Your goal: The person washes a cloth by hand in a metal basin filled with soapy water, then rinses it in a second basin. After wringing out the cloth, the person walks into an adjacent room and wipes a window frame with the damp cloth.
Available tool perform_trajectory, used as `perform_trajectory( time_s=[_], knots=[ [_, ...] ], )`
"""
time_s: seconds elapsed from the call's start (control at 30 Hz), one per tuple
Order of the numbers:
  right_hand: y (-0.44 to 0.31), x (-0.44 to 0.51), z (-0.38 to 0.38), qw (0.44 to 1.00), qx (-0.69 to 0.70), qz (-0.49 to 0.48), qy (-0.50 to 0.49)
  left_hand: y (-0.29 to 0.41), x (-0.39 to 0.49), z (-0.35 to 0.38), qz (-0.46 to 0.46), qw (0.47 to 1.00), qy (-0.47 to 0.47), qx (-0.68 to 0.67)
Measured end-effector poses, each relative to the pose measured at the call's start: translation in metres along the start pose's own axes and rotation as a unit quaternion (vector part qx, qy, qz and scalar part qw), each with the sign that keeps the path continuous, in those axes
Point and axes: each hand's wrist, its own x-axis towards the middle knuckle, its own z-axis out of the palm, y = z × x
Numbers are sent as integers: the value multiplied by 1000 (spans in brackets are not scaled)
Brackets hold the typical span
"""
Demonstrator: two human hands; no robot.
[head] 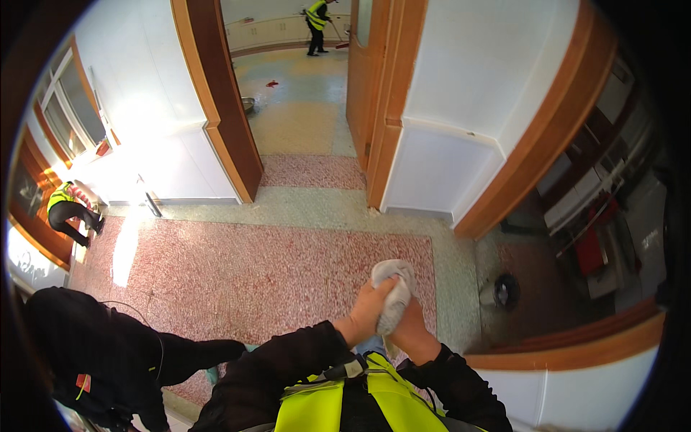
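Observation:
A bunched, greyish-white cloth [397,297] is gripped between my two hands in front of my chest. My left hand [368,308] closes on it from the left, with the thumb lying across the front. On the other side my right hand [413,326] holds the same cloth, its fingers partly hidden behind the folds. One rounded end of the cloth bulges above my hands. Below, a yellow safety vest [310,405] covers my dark clothing.
A person in dark clothes [97,345] stands close on my left. Another person [67,208] bends by a wooden door at far left. Through the open door [367,81], a person [317,24] holds a broom-like tool. A lined bin [499,291] stands in the right doorway.

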Motion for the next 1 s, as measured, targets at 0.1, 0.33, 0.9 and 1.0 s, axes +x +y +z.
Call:
perform_trajectory(
  time_s=[0.1,0.33,0.9,1.0],
  knots=[
    [19,84,-4,986,-12,-166,23,0,67,-40,-46,986,-8,-159],
    [110,286,11,970,48,-229,-61,44,199,-121,-108,900,-61,-417],
    [119,656,122,974,127,-158,-101,-61,532,-328,75,881,33,-466],
    [122,718,133,976,130,-146,-92,-74,585,-364,101,955,71,-269]
  ],
)
